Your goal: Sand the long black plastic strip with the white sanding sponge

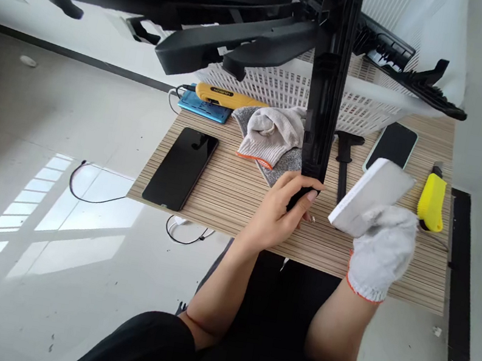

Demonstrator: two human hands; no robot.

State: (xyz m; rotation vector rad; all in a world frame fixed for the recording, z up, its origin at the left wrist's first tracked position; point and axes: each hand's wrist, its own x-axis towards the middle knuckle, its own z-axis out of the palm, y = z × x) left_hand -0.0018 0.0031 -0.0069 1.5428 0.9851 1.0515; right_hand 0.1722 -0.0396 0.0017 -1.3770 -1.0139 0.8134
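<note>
My left hand (280,212) is bare, its thumb and fingers closed round the near end of a long black plastic trim strip (326,96). The strip runs away from me, past the rim of a white basket. On my right hand (382,250) is a white knitted glove with an orange cuff edge. That hand grips a flat white rectangular pad (375,194), tilted above the table; the glove hides its near corner. Between my hands lies a black caliper-like tool (344,161). Left of the strip, a crumpled white glove (274,134) rests on a grey cloth (290,163).
The white mesh basket (364,105) at the back holds several black plastic parts (246,39) that jut out leftward. On the striped table (226,184) lie a black phone (181,168), another phone (392,147), a yellow cutter (432,200), a yellow tool (229,98) and a blue object (204,106).
</note>
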